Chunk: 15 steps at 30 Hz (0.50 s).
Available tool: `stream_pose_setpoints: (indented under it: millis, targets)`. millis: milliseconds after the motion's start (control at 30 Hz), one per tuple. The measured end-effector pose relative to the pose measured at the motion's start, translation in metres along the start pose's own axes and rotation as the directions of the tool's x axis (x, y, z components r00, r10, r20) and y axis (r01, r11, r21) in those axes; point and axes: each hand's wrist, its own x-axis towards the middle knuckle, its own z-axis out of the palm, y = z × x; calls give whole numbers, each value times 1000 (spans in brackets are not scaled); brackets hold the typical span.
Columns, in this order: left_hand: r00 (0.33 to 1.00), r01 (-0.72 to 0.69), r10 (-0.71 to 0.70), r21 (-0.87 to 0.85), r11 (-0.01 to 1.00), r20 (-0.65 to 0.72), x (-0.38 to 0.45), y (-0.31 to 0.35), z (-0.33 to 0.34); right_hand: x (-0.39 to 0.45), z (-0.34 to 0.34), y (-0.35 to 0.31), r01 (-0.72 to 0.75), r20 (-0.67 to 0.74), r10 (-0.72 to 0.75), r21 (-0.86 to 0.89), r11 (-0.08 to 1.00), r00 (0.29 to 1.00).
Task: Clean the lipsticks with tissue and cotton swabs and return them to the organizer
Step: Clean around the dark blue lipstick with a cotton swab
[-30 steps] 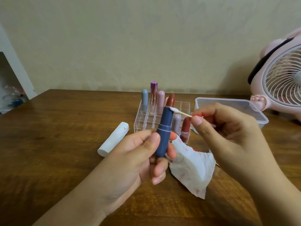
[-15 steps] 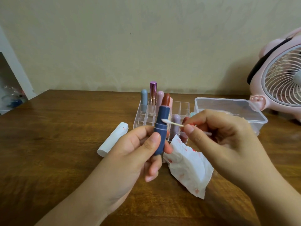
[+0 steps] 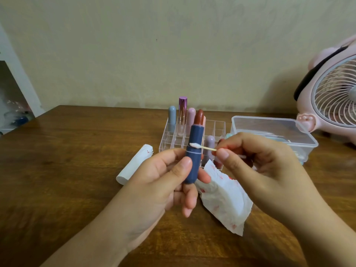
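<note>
Left hand (image 3: 165, 182) grips the uncapped navy lipstick (image 3: 193, 151) upright before the organizer (image 3: 192, 139), near the table's far edge, steadying it while right hand (image 3: 256, 160) pinches a cotton swab (image 3: 202, 147), tip against the tube's seam.

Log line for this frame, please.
left hand grips blue lipstick | right hand pinches cotton swab | tip on barrel

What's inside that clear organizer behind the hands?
The organizer holds upright lipsticks: a grey-blue one, a purple metallic one, a pink one and a lilac one. Several cells on its right look empty. The blue lipstick and both hands hide its front cells.
</note>
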Motion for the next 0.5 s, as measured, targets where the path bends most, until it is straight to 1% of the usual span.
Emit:
stream_pose_setpoints:
  millis: [67,200,267,367,400,500]
  targets:
    - [1000,-11,11,4,1000,20,0,0,1,1,-1,0,0,-18,-1,-25,1000,1000]
    - [999,20,-21,16,1000,45,-2,2,1,3,-3,0,-3,-129,-3,-44,999,992]
    - [998,29,-30,24,999,62,-2,2,0,3,-5,0,8,-126,-15,-58,998,992]
    - [998,11,-13,24,1000,68,-2,1,0,2,-4,-1,32,-45,-35,-57,998,998]
    - [997,8,-10,24,1000,70,-2,1,0,1,-3,-1,36,-39,-39,-59,998,998]
    - [997,13,-14,22,1000,72,-2,1,-1,2,-4,0,31,-126,-39,-67,997,991]
